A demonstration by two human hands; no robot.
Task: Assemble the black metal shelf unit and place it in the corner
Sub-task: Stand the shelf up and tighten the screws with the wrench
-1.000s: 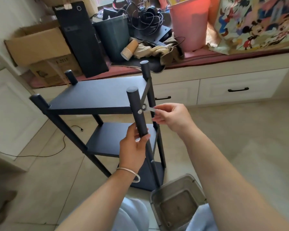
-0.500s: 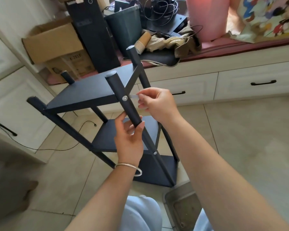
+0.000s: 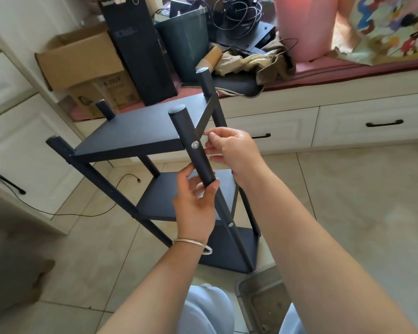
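Grey plastic of a small bin point(image 3: 258, 302) sits at the bottom of the frame, apparently holding only grime. Just above it, the left hand point(image 3: 195, 208) wraps the near post point(image 3: 195, 150) of the black shelf unit point(image 3: 140, 133), which stands tilted on the tiled floor at frame centre. The right hand point(image 3: 229, 150) pinches a small tool beside the silver bolt point(image 3: 194, 145); the tool is mostly hidden. Judgement: bolt tightening is in hand. Next, seat the tool squarely and steady the post. Then carry the unit to the corner. Farther off, upper left, an open cardboard box point(image 3: 82, 59) shows no contents. At top centre stands a dark bin point(image 3: 186, 44), contents unclear.
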